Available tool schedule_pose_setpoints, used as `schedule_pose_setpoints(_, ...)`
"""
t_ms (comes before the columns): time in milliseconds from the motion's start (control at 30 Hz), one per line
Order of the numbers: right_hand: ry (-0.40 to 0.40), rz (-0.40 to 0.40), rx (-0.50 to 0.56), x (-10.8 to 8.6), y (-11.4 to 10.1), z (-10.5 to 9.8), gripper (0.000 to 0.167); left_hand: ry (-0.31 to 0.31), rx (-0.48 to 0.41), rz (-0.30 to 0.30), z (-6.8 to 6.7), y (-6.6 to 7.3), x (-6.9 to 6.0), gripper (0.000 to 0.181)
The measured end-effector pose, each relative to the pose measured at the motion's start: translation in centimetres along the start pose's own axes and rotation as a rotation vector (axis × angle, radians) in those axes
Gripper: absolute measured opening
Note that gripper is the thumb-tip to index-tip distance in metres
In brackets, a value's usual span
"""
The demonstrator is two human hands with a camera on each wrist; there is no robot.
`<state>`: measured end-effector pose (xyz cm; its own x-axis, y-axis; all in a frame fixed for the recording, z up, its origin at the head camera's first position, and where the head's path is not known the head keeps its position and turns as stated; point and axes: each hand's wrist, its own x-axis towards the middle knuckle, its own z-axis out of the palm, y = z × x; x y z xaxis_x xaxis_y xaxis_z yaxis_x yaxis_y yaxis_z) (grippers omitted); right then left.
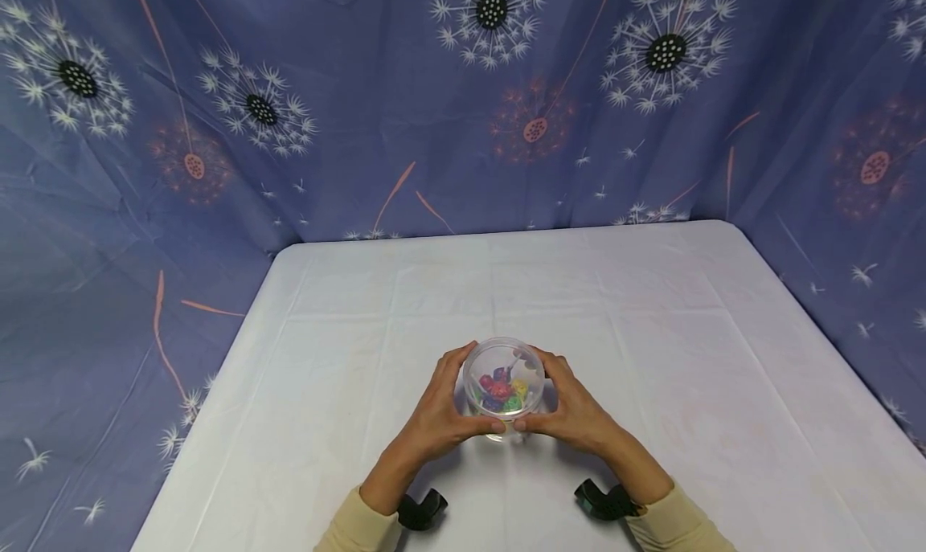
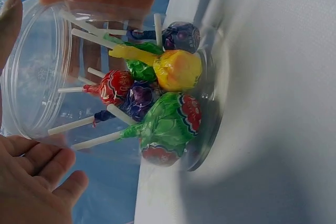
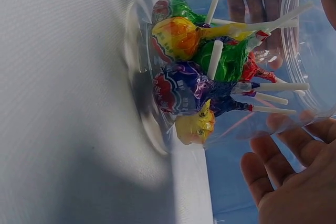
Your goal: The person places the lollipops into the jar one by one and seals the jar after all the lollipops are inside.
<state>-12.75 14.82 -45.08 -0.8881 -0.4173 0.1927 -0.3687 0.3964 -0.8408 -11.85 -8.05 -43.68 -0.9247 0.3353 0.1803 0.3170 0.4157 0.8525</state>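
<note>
A clear plastic jar point(image 1: 504, 347) stands upright between the two hands, near the front middle of the table. Several wrapped lollipops lie inside it, among them a yellow lollipop point(image 2: 178, 71), a green lollipop point(image 2: 167, 121) and a purple lollipop point(image 3: 181, 87), their white sticks pointing up toward the rim. My left hand point(image 1: 441, 411) holds the jar's left side near the top, thumb at the front. From the right, my right hand point(image 1: 575, 411) grips it the same way. The jar's base is at the cloth; whether it touches, I cannot tell.
A white cloth covers the table point(image 1: 405, 295). Blue curtains point(image 1: 405, 118) with dandelion prints hang behind it and along both sides. Black wrist mounts point(image 1: 423, 510) sit at both cuffs, low over the table.
</note>
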Motion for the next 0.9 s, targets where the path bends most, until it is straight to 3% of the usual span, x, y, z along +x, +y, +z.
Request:
schedule_pose_setpoints(167,0.0,0.006,0.005,-0.1,0.1,0.0,0.093,-0.011,0.004,0.008,0.0,-0.1,0.3,0.101)
schedule_pose_setpoints(300,0.003,0.005,0.003,0.0,0.2,-0.1,0.094,-0.054,0.01,0.034,-0.5,-0.3,0.7,0.1)
schedule_pose_setpoints(733,-0.013,0.003,0.018,0.0,0.3,-0.1,0.095,-0.347,0.071,0.129,-3.5,-1.2,3.1,0.103)
schedule_pose_setpoints(900,-0.024,0.002,0.012,0.0,0.3,-0.2,0.097,-0.444,0.077,0.138,-4.2,-1.3,3.9,0.106)
